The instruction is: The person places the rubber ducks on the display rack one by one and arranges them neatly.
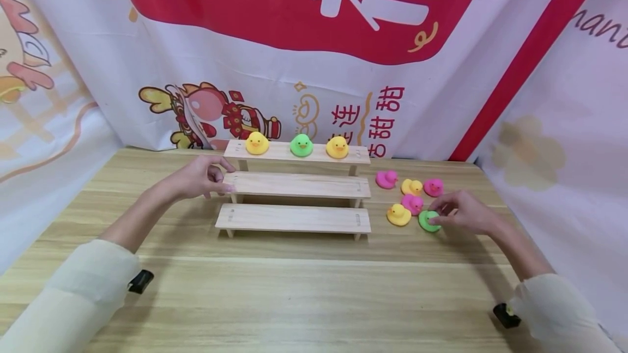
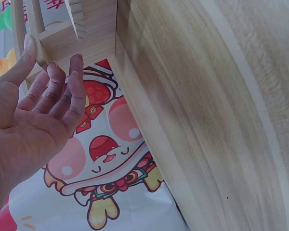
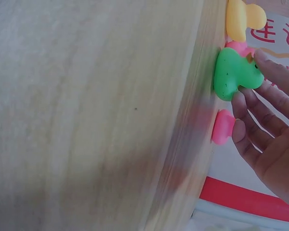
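A three-tier wooden stand [image 1: 299,185] stands on the table, with a green duck [image 1: 301,146] between two yellow ducks [image 1: 257,144] on its top tier. My left hand [image 1: 203,177] holds the left end of the middle tier; in the left wrist view its thumb and fingers meet the board's end. To the right of the stand, my right hand [image 1: 461,212] has thumb and fingers around the head of another green duck [image 3: 231,74], which sits on the table. Beside that duck lie a yellow duck [image 1: 399,214] and a pink duck [image 1: 412,204].
Farther back in the group are another yellow duck [image 1: 411,187] and two more pink ducks [image 1: 386,179]. A printed cloth backdrop [image 1: 275,86] rises behind the wood-grain table [image 1: 294,298], with more cloth at both sides.
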The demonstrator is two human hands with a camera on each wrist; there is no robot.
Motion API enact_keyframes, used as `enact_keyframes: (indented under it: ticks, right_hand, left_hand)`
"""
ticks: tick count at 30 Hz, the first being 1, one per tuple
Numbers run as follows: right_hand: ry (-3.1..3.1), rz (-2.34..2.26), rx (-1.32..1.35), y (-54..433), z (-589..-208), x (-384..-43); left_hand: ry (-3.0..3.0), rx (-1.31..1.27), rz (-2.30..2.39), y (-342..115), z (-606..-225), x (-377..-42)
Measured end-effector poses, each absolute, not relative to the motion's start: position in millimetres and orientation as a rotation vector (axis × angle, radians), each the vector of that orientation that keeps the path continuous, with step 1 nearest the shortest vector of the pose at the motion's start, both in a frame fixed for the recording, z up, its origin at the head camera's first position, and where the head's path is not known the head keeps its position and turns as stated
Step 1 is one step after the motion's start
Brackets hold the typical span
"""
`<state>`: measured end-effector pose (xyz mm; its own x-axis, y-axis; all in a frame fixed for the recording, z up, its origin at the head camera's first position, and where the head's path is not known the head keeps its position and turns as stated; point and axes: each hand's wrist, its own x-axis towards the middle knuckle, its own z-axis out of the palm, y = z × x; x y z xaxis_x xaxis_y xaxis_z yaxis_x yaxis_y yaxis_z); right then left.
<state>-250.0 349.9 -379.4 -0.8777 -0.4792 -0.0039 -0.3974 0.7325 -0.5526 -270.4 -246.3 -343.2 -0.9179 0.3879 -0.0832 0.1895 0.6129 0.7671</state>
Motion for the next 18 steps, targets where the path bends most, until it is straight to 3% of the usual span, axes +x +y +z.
enact_keyframes:
  ticks: [18]
  right_hand:
    - [2.784,-0.791,-0.703,349.4,-379.8,-253.4]
  left_hand:
    - [2.599,0.469,1.204,-247.9,-344.9,-271.6]
